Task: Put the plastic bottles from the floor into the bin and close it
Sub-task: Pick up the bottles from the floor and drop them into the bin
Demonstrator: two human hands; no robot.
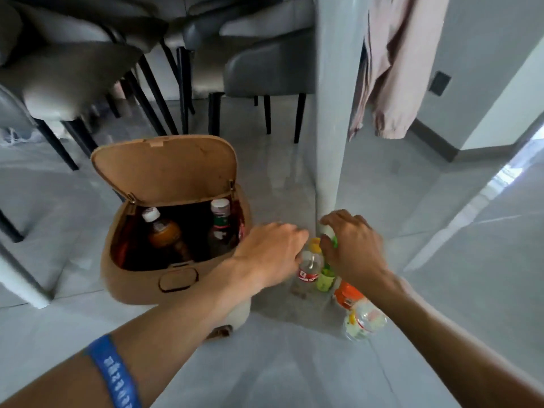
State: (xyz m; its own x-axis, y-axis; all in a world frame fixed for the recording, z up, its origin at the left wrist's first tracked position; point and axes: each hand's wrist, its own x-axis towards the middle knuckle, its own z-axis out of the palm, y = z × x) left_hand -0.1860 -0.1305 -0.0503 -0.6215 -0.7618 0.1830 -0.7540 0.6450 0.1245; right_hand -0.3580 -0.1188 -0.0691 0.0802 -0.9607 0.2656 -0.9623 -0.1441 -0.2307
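Observation:
A tan bin (141, 287) stands on the floor with its lid (164, 169) raised; bottles stand inside, one amber (164, 237) and one with a white cap (220, 225). Right of the bin, at the foot of a white column, several plastic bottles stand together: a clear one with a red label (309, 267), a green one (325, 279), an orange-labelled one (347, 295) and a clear one nearest me (363, 320). My left hand (270, 250) reaches over the red-label bottle's top, fingers curled around it. My right hand (351, 245) hovers over the green bottle, its grip hidden.
A white column (335, 113) rises just behind the bottles. Grey chairs with black legs (265, 69) stand behind the bin. A pink garment (394, 69) hangs at the upper right. The grey tile floor (294, 372) stretches toward me.

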